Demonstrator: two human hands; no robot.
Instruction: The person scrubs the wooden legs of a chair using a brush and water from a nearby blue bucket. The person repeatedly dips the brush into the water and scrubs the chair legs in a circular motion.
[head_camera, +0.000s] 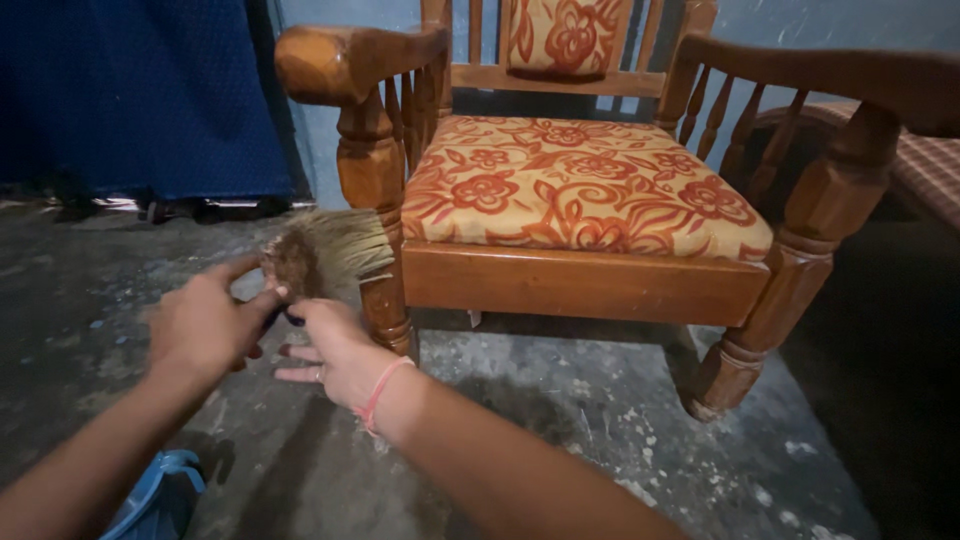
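Nearest the camera, at the bottom left edge, a blue sandal (155, 500) shows on the rough concrete floor (560, 420), cut off by the frame. Just beyond it the left hand (200, 325) and right hand (335, 350) meet around a small straw hand broom (325, 255). The left hand is closed about the dusty base of the bristles. The right hand, with a pink thread bracelet (380, 392) at the wrist, pinches the same spot, its lower fingers spread loose. The broom's bristle tips fan right, beside the near left leg of a wooden armchair (590, 285) with a floral cushion (580, 180). Loose straws could pull free if either hand tugs hard, and dust may scatter. The broom's handle is hidden between the hands. Farther left hangs a dark blue cloth (140, 90); the far right is too dark to read.
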